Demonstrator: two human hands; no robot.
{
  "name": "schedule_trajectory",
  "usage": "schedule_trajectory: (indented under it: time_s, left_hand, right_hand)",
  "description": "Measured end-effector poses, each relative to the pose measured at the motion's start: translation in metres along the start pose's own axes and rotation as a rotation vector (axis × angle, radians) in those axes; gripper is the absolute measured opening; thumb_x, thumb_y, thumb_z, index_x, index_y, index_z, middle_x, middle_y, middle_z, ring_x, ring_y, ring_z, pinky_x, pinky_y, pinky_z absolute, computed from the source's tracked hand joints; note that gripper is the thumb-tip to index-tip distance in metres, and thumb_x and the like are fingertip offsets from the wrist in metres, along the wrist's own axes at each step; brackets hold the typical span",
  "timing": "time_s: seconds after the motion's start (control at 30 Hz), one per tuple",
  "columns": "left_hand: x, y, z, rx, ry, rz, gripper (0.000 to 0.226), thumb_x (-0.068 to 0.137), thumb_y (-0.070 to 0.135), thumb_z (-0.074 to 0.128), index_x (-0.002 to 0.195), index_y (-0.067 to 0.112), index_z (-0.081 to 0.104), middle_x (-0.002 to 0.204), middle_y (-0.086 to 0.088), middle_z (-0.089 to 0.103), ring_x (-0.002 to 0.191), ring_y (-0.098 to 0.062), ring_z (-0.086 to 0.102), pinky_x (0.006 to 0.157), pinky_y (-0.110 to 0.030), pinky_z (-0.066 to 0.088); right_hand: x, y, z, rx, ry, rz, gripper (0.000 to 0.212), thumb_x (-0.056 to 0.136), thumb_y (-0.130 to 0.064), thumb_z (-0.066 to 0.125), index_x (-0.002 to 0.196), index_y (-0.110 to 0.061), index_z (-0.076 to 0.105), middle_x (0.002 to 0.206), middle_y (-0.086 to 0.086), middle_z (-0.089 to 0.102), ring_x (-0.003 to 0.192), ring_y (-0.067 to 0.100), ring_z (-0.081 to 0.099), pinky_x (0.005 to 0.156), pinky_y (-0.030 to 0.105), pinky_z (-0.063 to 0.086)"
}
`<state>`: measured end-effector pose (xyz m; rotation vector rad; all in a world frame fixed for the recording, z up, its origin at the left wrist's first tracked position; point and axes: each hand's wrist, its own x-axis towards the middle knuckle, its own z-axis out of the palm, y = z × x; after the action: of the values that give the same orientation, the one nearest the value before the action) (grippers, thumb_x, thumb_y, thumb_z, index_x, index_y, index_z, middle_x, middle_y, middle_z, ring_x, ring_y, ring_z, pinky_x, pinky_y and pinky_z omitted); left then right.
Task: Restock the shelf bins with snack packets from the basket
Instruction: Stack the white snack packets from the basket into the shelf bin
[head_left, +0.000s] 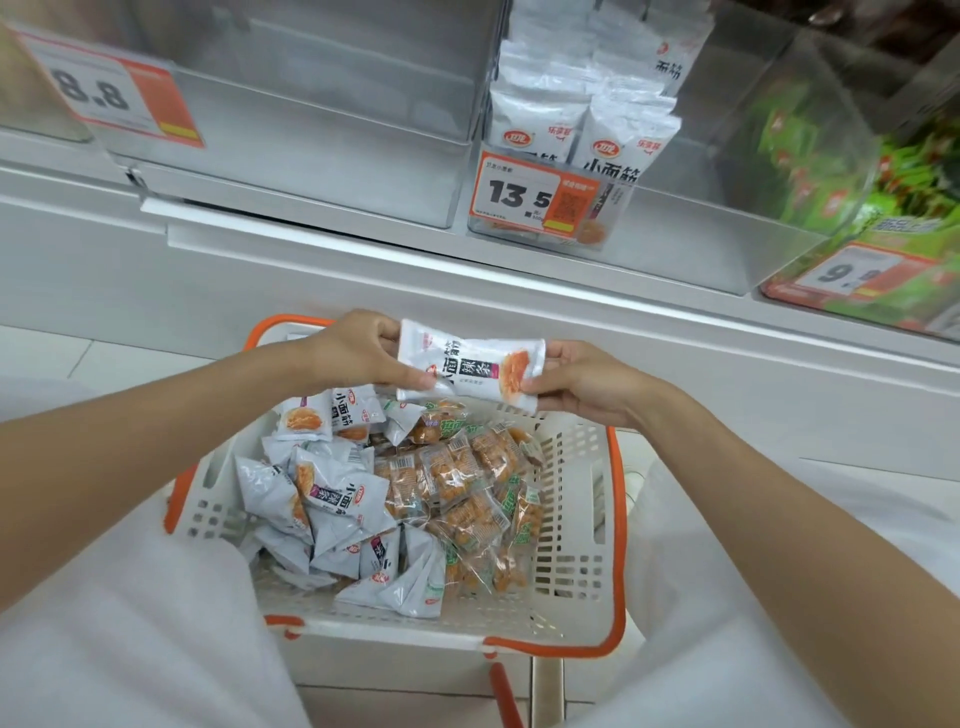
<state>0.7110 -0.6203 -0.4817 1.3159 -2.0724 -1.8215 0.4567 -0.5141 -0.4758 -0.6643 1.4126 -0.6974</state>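
A white basket with orange rim and handles (582, 519) sits low between my knees, filled with white snack packets (332, 499) on its left side and clear orange-filled packets (467, 493) on its right. Above its far edge I hold a small stack of white snack packets (470, 366) flat between both hands. My left hand (353, 353) pinches the stack's left end, my right hand (576, 382) pinches its right end. On the shelf above, a clear bin (550, 228) with a 13.5 price tag holds matching white packets standing upright.
Left of that bin stand clear bins (322, 156) with nothing visible inside, one with an 8.8 tag (109, 88). At the right, a bin of green packets (852, 182) carries a 9-something tag. A white shelf ledge (467, 291) runs between basket and bins.
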Motion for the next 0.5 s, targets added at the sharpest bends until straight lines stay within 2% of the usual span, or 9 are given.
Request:
schedule_trajectory:
  time_s: [0.07, 0.1, 0.17, 0.23, 0.3, 0.37, 0.43, 0.5]
  left_hand:
    - [-0.001, 0.002, 0.000, -0.164, 0.037, -0.034, 0.064, 0.046, 0.037, 0.086, 0.103, 0.012, 0.070, 0.095, -0.003, 0.076, 0.093, -0.019, 0.072, 0.086, -0.031, 0.057]
    - [-0.002, 0.003, 0.002, -0.224, 0.020, -0.056, 0.057, 0.052, 0.033, 0.085, 0.103, 0.011, 0.070, 0.098, -0.004, 0.076, 0.097, -0.020, 0.071, 0.090, -0.033, 0.056]
    - [-0.003, 0.005, 0.006, -0.300, -0.061, -0.102, 0.032, 0.075, 0.021, 0.077, 0.104, 0.010, 0.069, 0.104, -0.009, 0.074, 0.100, -0.021, 0.070, 0.092, -0.035, 0.056]
    - [-0.005, 0.007, 0.011, -0.390, -0.097, -0.131, 0.021, 0.088, 0.014, 0.067, 0.108, 0.007, 0.067, 0.104, -0.013, 0.074, 0.101, -0.022, 0.070, 0.088, -0.034, 0.058]
    - [-0.004, 0.010, 0.016, -0.478, -0.036, -0.128, 0.024, 0.089, 0.010, 0.066, 0.112, 0.004, 0.064, 0.101, -0.015, 0.074, 0.096, -0.023, 0.072, 0.080, -0.032, 0.060]
    - [-0.002, 0.012, 0.019, -0.498, 0.082, -0.076, 0.029, 0.085, 0.010, 0.071, 0.111, 0.001, 0.065, 0.095, -0.014, 0.075, 0.090, -0.022, 0.073, 0.071, -0.027, 0.061]
    - [-0.001, 0.012, 0.020, -0.458, 0.210, -0.028, 0.028, 0.081, 0.012, 0.076, 0.104, 0.000, 0.068, 0.088, -0.010, 0.076, 0.084, -0.019, 0.074, 0.066, -0.023, 0.060]
    - [0.001, 0.011, 0.019, -0.431, 0.290, -0.003, 0.023, 0.078, 0.013, 0.079, 0.096, 0.001, 0.070, 0.085, -0.008, 0.076, 0.081, -0.018, 0.074, 0.067, -0.024, 0.060]
  right_hand:
    - [-0.002, 0.007, 0.003, -0.085, -0.102, 0.082, 0.043, 0.084, 0.013, 0.062, 0.124, -0.004, 0.058, 0.118, 0.016, 0.068, 0.108, 0.025, 0.067, 0.088, 0.031, 0.057]
    - [-0.002, 0.011, 0.007, -0.118, -0.154, 0.118, 0.047, 0.083, 0.011, 0.065, 0.126, -0.006, 0.057, 0.119, 0.013, 0.068, 0.109, 0.024, 0.067, 0.087, 0.029, 0.057]
    - [0.000, 0.016, 0.015, -0.223, -0.216, 0.143, 0.053, 0.079, -0.002, 0.076, 0.128, -0.007, 0.056, 0.121, 0.009, 0.068, 0.110, 0.022, 0.066, 0.090, 0.030, 0.056]
    - [0.000, 0.018, 0.026, -0.382, -0.211, 0.101, 0.051, 0.077, -0.016, 0.080, 0.124, -0.012, 0.062, 0.119, 0.001, 0.069, 0.108, 0.016, 0.067, 0.090, 0.028, 0.055]
    - [-0.003, 0.018, 0.038, -0.455, -0.175, 0.030, 0.033, 0.082, -0.019, 0.077, 0.114, -0.019, 0.068, 0.110, -0.006, 0.072, 0.097, 0.007, 0.069, 0.077, 0.018, 0.053]
    - [-0.003, 0.020, 0.046, -0.410, -0.160, 0.007, 0.023, 0.085, -0.014, 0.073, 0.107, -0.020, 0.069, 0.102, -0.007, 0.072, 0.079, -0.001, 0.069, 0.061, 0.011, 0.049]
    - [-0.002, 0.022, 0.051, -0.373, -0.150, 0.007, 0.024, 0.086, -0.011, 0.072, 0.109, -0.017, 0.068, 0.101, -0.004, 0.071, 0.067, -0.004, 0.066, 0.052, 0.010, 0.045]
    - [0.000, 0.023, 0.053, -0.380, -0.141, -0.001, 0.026, 0.086, -0.010, 0.072, 0.111, -0.015, 0.067, 0.101, -0.003, 0.071, 0.065, -0.004, 0.065, 0.052, 0.011, 0.047]
